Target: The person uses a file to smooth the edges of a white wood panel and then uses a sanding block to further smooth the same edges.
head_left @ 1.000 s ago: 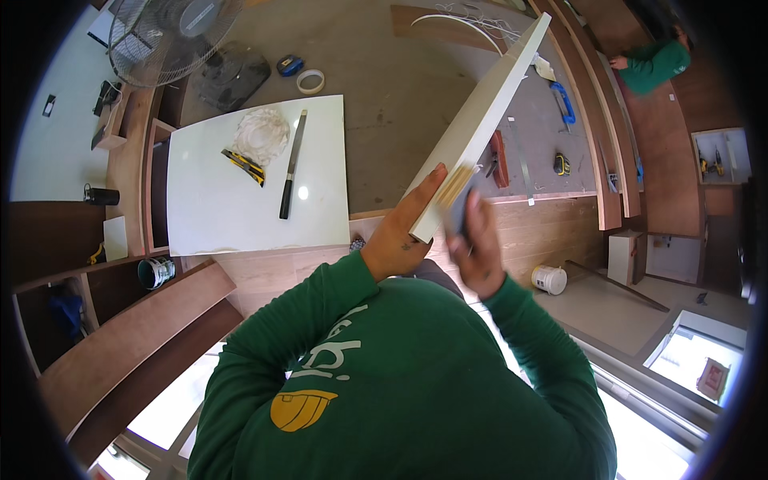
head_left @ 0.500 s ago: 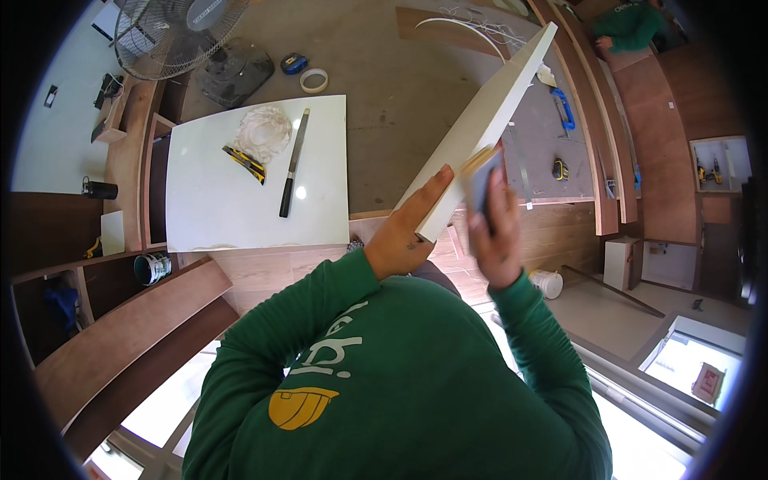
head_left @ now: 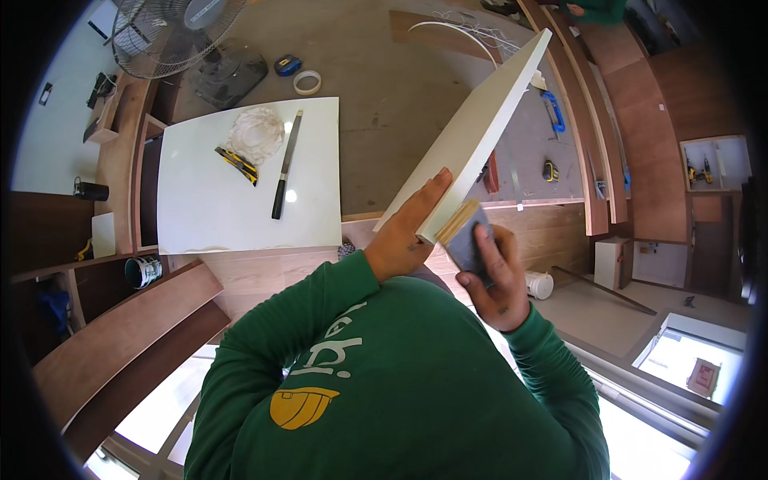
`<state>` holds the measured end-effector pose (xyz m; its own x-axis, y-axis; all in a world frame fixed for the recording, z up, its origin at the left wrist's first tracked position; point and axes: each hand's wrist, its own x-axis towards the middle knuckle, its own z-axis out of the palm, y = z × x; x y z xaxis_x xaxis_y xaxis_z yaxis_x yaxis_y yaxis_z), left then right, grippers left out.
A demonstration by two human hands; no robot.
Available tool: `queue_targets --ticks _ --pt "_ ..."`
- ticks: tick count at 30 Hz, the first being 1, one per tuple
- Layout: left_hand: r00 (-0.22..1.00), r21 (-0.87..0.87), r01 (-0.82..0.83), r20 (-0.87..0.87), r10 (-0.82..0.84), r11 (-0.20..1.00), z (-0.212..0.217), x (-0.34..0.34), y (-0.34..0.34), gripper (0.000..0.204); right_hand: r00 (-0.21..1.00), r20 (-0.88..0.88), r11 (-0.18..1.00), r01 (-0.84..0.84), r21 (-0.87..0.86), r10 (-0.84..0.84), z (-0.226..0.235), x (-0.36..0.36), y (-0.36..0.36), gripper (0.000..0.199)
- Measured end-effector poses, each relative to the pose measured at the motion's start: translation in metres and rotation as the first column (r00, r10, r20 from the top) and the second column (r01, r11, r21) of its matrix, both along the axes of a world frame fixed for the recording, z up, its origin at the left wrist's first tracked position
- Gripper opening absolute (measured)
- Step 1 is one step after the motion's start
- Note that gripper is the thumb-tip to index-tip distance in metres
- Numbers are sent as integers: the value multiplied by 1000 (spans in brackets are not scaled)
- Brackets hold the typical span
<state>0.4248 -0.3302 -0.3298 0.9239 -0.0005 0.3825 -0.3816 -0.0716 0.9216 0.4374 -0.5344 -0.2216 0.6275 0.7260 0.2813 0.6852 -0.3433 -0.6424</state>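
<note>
My left hand (head_left: 404, 236) lies flat, fingers together, bracing the white panel (head_left: 472, 136) tilted up before me. My right hand (head_left: 492, 276) clamps a grey sanding block (head_left: 468, 240) against its near raw edge. I judge the sanding unfinished: bare wood shows.

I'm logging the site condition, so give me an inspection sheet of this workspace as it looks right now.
Surface: white board lying flat over wooden shelving, bearing tools.
Job's things: long white panel held tilted, its raw plywood end toward the person; grey sanding block against that end.
Clutter: long knife, yellow-black utility knife and bunched white cloth on the board; tape roll and blue tape measure on the floor.
Grippers: left hand flat against the panel's face; right hand gripping the sanding block.
Cables: white cord looped on the floor.
Surroundings: floor fan, paint can, wooden planks.
</note>
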Motion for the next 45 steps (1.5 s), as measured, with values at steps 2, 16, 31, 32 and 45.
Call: queue_targets --ticks 2,16,31,32,45 --pt "999 33 -31 29 30 999 -4 0 -1 82 998 -44 999 -51 -9 50 1 -4 5 76" --pt "998 -68 -29 -54 26 997 3 -3 6 83 983 -162 995 78 -65 -87 7 -6 24 72" --pt "998 -55 -44 -56 41 997 11 -4 5 84 987 -61 987 147 -69 -151 4 5 29 70" --pt "998 -93 -30 -60 24 995 10 -4 4 84 984 -103 986 136 -99 -146 7 -2 28 70" --pt "997 47 -73 11 73 996 6 -6 3 78 996 -39 980 76 -184 -85 17 23 34 73"
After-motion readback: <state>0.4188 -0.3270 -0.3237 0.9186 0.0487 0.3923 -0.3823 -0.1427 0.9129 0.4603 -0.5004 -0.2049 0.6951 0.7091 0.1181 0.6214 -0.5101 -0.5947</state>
